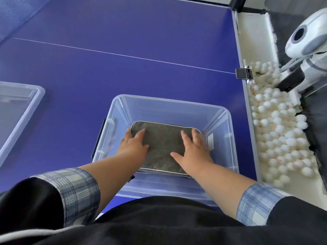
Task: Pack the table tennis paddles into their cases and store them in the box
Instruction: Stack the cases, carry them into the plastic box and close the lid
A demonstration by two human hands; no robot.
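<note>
A clear plastic storage box (pixel 219 110) is seen from above, standing on a blue table tennis table (pixel 123 59) close to the person's body. Inside it a flat, rectangular grey fabric paddle case (pixel 162 144) with rounded corners and pale piping is lying; whether a second case is underneath cannot be told.

Both hands are laid flat on top of the case, fingers spread and nothing gripped. The left hand (pixel 134 145) is pressed on the case's left part, its fingers reaching the edge, and the right hand (pixel 192 149) on the right part.

The case is judged light and slightly padded, with a soft, fuzzy surface that should not slip under the palms. Some stiffness is expected from a paddle inside, though no paddle can be seen. It is best taken by its two long edges, or pushed down evenly as here.

A clear plastic lid (pixel 19 110) is lying at the far left. Beside the table's right edge, many white table tennis balls (pixel 279 138) are heaped in a tray.
</note>
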